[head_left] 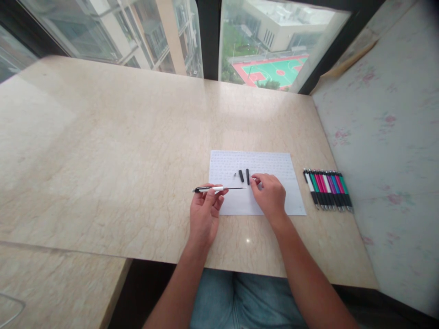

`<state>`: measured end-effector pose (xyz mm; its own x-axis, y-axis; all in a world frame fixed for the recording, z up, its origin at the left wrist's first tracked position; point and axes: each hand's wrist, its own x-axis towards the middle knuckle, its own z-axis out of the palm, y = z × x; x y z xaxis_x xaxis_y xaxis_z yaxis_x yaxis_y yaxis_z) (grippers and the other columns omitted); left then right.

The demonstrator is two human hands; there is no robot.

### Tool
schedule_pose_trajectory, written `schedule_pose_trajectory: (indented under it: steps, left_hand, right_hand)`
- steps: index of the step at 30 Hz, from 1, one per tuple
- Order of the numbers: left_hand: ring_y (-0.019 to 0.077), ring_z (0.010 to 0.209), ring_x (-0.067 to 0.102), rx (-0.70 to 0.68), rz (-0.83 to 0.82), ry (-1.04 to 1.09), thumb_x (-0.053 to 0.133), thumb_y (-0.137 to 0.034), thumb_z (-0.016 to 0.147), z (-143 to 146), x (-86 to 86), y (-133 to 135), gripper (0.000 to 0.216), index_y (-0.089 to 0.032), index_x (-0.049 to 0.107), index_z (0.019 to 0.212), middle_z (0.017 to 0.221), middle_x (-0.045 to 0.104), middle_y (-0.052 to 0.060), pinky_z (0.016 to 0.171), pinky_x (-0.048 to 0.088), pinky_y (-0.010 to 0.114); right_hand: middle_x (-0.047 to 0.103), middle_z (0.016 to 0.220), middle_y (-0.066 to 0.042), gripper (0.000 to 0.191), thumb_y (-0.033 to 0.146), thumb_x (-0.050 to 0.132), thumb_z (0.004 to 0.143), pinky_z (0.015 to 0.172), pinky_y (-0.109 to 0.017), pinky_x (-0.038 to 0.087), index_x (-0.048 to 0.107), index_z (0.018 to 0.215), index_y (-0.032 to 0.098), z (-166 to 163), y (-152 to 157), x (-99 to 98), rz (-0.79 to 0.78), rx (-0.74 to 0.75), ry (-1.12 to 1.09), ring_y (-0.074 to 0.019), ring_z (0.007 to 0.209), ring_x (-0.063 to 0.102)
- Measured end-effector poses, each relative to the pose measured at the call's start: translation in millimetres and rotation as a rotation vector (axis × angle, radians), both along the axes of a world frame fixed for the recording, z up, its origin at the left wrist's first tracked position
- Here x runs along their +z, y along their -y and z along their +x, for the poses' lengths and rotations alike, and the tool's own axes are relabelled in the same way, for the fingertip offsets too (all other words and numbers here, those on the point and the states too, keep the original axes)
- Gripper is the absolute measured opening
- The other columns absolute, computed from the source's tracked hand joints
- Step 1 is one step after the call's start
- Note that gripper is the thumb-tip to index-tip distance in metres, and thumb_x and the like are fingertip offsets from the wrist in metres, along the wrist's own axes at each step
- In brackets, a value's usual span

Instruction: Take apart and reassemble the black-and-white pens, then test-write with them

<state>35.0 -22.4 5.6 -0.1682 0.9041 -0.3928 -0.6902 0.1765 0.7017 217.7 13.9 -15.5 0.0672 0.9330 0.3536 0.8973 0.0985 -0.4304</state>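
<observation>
My left hand (206,212) holds a disassembled pen (209,188) between thumb and fingers. Its white and black barrel lies level, and a thin dark refill (236,188) sticks out of it to the right. Close to the refill's end, my right hand (269,194) is closed in a pinch above the paper; whatever is between its fingertips is too small to make out. Just left of those fingertips lie a slim black tube (247,177), a wider black grip piece (241,176) and a tiny metallic part (235,174).
Under the parts is a sheet of paper (281,164) with rows of handwriting on its upper half. A row of several coloured pens (327,189) lies to its right, near the papered wall (384,151). Windows stand behind the stone-patterned counter (120,160).
</observation>
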Motion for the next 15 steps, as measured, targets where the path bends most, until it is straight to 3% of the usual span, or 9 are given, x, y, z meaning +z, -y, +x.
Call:
schedule_pose_trajectory:
  steps: [4,10,15]
  left_hand:
    - [0.0125,0.087,0.073,-0.022,0.004,-0.008,0.079,-0.028,0.077,0,-0.3,1,0.023,-0.02,0.066,0.095,0.098,0.072,0.002,0.072,0.054,0.018]
    - [0.0132,0.087,0.073,-0.031,0.012,-0.017,0.078,-0.028,0.078,1,1.4,1,0.023,-0.019,0.066,0.095,0.097,0.072,0.002,0.072,0.054,0.019]
    - [0.0144,0.087,0.073,-0.083,0.039,-0.032,0.077,-0.027,0.079,3,3.7,3,0.021,-0.019,0.066,0.095,0.097,0.072,0.003,0.072,0.054,0.019]
  right_hand:
    - [0.071,0.077,-0.006,0.02,0.029,0.055,0.091,0.07,-0.034,0.047,0.072,0.091,0.019,-1,2,4.4,-0.028,0.059,-0.123,-0.0198,0.069,0.059]
    - [0.071,0.081,-0.005,0.034,0.041,0.045,0.098,0.06,-0.028,0.048,0.071,0.093,0.019,-1,8,18.7,-0.136,0.192,-0.622,-0.0157,0.066,0.061]
    - [0.068,0.072,-0.002,0.03,0.039,0.052,0.095,0.061,-0.027,0.047,0.069,0.08,0.019,-4,13,29.0,-0.245,0.433,-0.607,-0.0148,0.066,0.06]
